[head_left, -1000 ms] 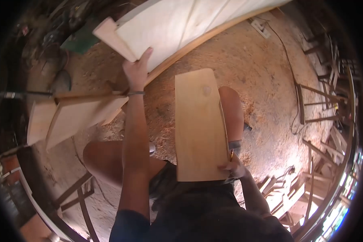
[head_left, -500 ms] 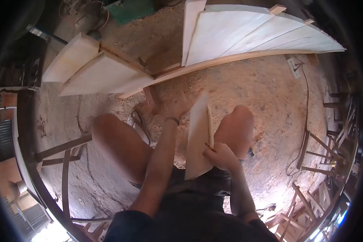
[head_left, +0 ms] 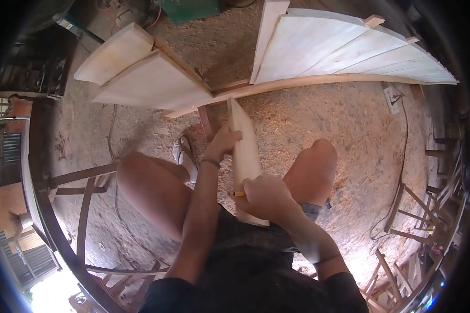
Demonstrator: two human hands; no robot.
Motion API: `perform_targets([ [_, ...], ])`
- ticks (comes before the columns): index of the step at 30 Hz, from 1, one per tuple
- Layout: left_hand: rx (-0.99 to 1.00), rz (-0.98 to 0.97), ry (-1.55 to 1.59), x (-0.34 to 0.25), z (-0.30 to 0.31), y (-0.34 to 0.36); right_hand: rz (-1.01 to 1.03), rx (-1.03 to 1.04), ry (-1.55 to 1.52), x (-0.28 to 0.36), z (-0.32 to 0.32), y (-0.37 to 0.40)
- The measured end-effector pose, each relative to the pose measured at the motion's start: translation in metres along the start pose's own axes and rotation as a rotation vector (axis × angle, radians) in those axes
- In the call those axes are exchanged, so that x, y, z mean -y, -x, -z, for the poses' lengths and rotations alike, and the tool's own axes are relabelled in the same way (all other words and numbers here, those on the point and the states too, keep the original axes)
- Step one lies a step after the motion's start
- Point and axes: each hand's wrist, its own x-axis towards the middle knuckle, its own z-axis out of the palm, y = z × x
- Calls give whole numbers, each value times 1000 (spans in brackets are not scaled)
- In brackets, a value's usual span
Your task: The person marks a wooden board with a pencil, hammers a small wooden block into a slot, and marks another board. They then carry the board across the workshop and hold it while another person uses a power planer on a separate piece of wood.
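A pale wooden board [head_left: 247,154] with an angled far end stands between my knees, its near end at my lap. My left hand [head_left: 225,142] is closed on the board's left edge, toward its far end, with the thumb across the face. Lower down, my right hand [head_left: 269,195] lies curled across the board. A yellow pencil [head_left: 237,194] pokes out of it to the left. Whether the right fingers also grip the board is hidden by the back of the hand.
Ahead stands a wooden frame rail [head_left: 297,83] with pale fitted panels [head_left: 324,44] at right and further panels [head_left: 156,81] at left. A power strip [head_left: 391,100] with a cable lies at right. Wooden frames [head_left: 83,208] stand at left, and slatted pieces [head_left: 412,219] at right.
My left hand, off the board with fingers spread before, now grips its left edge. The board has turned, and my right hand has moved from its right edge to across it.
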Motion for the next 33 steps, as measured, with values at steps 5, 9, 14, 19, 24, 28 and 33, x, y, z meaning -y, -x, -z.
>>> perform_targets([
  [5,-92,-96,478,6,4,20,-80,-511,-292,-49,0,11],
  [9,4,-56,711,15,-3,26,-339,-841,50,-107,-14,5],
  [14,-46,-112,938,38,-19,24,-283,-561,-820,-153,-53,-24],
  [19,-130,-75,722,78,-4,-4,-213,-613,-808,-151,-91,-62],
  [24,-379,-223,395,54,-16,18,-291,-564,-728,-128,-72,-61],
  [28,-429,-149,298,44,-18,25,-324,-536,-679,-134,-71,-61],
  [33,-399,-196,299,57,-13,18,-288,-593,-657,-146,-90,-69],
])
